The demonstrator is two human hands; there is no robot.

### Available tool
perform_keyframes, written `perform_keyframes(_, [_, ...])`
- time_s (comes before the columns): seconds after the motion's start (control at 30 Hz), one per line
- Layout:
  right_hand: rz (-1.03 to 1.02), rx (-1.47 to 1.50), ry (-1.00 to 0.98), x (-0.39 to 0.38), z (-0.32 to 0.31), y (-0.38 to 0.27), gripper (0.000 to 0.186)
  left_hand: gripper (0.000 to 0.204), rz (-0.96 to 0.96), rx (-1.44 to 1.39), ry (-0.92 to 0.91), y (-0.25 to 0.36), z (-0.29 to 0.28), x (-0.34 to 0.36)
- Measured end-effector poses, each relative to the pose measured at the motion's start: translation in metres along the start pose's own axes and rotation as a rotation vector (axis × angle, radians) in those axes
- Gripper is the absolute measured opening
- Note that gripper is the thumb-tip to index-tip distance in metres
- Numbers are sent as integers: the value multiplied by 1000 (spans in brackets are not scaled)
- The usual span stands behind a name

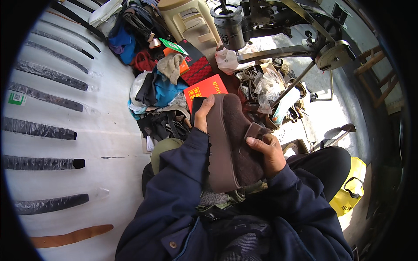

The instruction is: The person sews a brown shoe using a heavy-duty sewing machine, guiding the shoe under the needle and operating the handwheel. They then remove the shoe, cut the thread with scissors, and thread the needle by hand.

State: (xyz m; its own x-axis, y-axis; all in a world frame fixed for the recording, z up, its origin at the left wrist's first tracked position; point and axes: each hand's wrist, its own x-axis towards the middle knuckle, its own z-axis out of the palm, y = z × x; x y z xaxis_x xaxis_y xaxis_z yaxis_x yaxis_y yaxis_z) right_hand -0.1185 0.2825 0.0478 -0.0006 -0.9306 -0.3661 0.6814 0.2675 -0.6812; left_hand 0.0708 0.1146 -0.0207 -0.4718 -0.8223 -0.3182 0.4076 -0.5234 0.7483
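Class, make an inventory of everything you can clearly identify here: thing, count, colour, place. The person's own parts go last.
Shoe: one, brown, between both hands
Red box: one, bright red, just beyond the shoe
Machine with wheel: one, black and metallic, upper right
Stool: one, cream, top centre
Cloth: one, beige, upper centre
Yellow bag: one, yellow, lower right
Wrapped straps: at least eight, black, left
Unwrapped strap: one, orange-brown, lower left
Clutter: uncountable, mixed colours, beyond the shoe
Sleeves: two, navy, lower centre
Left hand: one, bare, at the sole
Right hand: one, bare, near the shoe's strap
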Motion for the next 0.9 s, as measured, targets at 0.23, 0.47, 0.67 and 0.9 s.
perform_keyframes(0.23, [-439, -234, -99, -34, 5, -68, 51, 52, 134, -451, -317, 31, 40, -38])
perform_keyframes(0.47, [-305, -305, 34, -33, -8, -44, 50, 70, 53, -141, 180, 44, 79, -78])
perform_keyframes(0.67, [-81, -135, -145, -31, -20, -18, 50, 59, -13, -272, 173, 41, 91, -87])
perform_keyframes(0.9, [53, -150, -235, -31, -24, -22, 55, 57, -179, -308, -270, 14, 35, -39])
